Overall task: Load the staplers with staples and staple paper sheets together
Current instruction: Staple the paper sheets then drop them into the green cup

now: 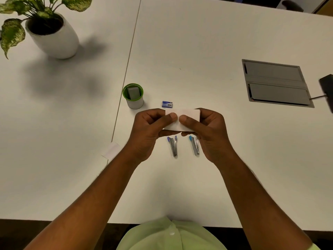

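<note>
Both hands hold a small stack of white paper sheets (187, 114) above the table. My left hand (149, 130) grips its left side and my right hand (209, 130) its right side, with both thumbs pressed on top near the middle. Below the paper two small metal staplers lie side by side on the table: one with a purple tip (173, 145) and one with a blue tip (195, 144). A small blue staple box (167, 104) sits just beyond the paper.
A green-rimmed cup (133, 98) holding grey slips stands left of the staple box. Another white paper slip (111, 150) lies at the table seam by my left forearm. A potted plant (52, 33) is far left; a grey cable hatch (275, 83) is at right.
</note>
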